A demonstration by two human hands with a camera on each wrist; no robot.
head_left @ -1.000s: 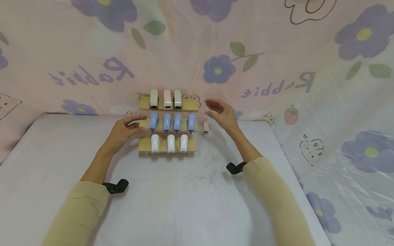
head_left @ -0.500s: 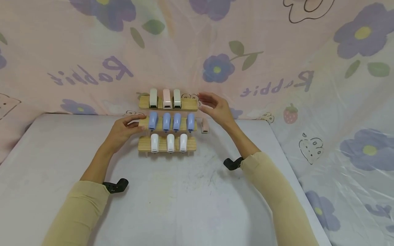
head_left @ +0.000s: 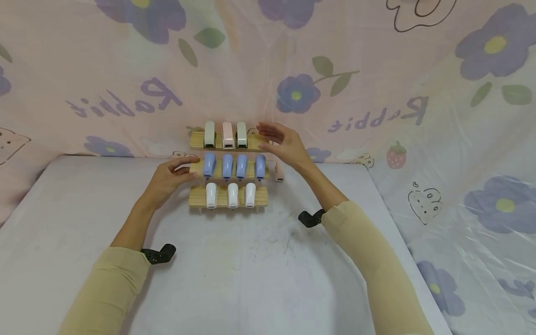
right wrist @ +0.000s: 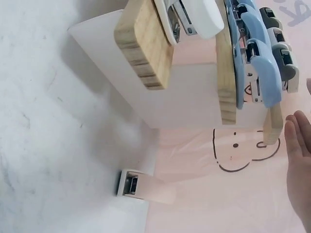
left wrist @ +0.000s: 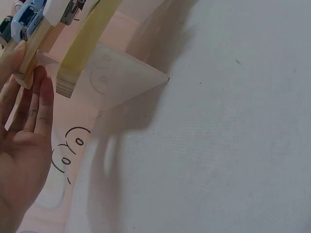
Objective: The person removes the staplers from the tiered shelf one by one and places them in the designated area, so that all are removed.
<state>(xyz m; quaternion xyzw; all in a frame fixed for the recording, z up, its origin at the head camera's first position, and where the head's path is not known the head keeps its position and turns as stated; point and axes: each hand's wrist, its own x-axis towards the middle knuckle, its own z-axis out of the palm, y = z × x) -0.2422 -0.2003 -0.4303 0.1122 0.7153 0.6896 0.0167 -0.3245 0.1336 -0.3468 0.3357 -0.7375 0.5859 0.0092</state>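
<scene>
A three-tier wooden display rack (head_left: 197, 197) holds rows of small staplers. Pinching the left end of its middle board is my left hand (head_left: 165, 183), thumb on one face and fingers on the other, as the left wrist view shows. My right hand (head_left: 286, 145) is at the right end of the top board, fingers fairly straight and holding nothing; contact with the board cannot be made out. Blue staplers (head_left: 227, 166) fill the middle board. White staplers (head_left: 232, 195) stand on the lowest. A pink stapler (head_left: 227, 135) sits between two grey-green staplers (head_left: 209, 134) on top.
Another pink stapler (head_left: 279, 172) stands on the white tabletop (head_left: 234, 279) just right of the rack, below my right hand. A flower-printed cloth (head_left: 243, 60) hangs close behind the rack. Clear side panels (right wrist: 189, 97) support the boards.
My right hand has moved left, from beside the rack to the right end of the top board. The left hand keeps its grip on the middle board, and the staplers have not moved.
</scene>
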